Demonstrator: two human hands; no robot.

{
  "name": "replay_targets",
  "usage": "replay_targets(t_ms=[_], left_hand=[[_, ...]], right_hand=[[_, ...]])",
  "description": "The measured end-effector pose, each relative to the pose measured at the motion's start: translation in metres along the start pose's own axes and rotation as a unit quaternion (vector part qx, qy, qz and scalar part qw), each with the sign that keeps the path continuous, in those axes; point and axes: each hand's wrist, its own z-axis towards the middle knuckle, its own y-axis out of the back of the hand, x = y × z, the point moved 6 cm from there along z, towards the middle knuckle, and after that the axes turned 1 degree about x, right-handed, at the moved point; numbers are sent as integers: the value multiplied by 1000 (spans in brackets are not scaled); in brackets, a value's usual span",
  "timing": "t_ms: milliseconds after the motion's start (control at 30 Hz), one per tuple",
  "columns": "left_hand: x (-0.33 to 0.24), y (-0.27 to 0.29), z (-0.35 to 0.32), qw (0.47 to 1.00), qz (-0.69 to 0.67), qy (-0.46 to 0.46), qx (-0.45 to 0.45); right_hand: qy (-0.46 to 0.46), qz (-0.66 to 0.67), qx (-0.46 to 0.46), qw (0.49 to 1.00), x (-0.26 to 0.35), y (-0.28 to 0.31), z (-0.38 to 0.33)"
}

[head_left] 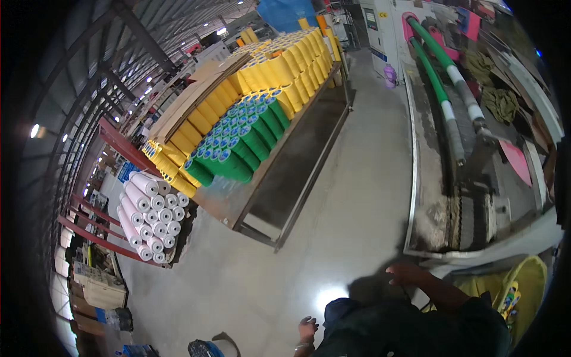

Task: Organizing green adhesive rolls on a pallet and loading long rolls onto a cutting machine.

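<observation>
My left hand [308, 329] hangs low near the lower edge, over the grey floor, with a band at its wrist. Its fingers are loosely bent and apart, and I see nothing in them. Farther right, my right hand [405, 275] is held out beside the near corner of a long machine [437, 257]. Its fingers point left, slightly apart, with no object visible in them. Neither hand visibly touches anything. Green and white rollers [445, 68] run lengthwise over the machine's bed, well beyond the right hand.
Ahead stands a metal-framed table [262, 208] loaded with yellow rolls [285, 68] and green rolls [238, 140]. White rolls [151, 217] are stacked at the left by red bars [98, 238]. A yellow-green sack [529, 291] sits at right. A purple bottle [389, 76] stands on the floor farther off.
</observation>
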Motion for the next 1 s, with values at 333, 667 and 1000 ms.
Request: replay_targets(t_ms=[333, 667, 1000], left_hand=[[-79, -28, 215, 941, 315, -91, 83], [-398, -113, 457, 960, 201, -193, 26], [-578, -274, 505, 953, 184, -237, 40]], right_hand=[[11, -61, -43, 997, -131, 27, 155], [-390, 526, 13, 756, -209, 22, 185], [-247, 274, 11, 929, -306, 172, 348]])
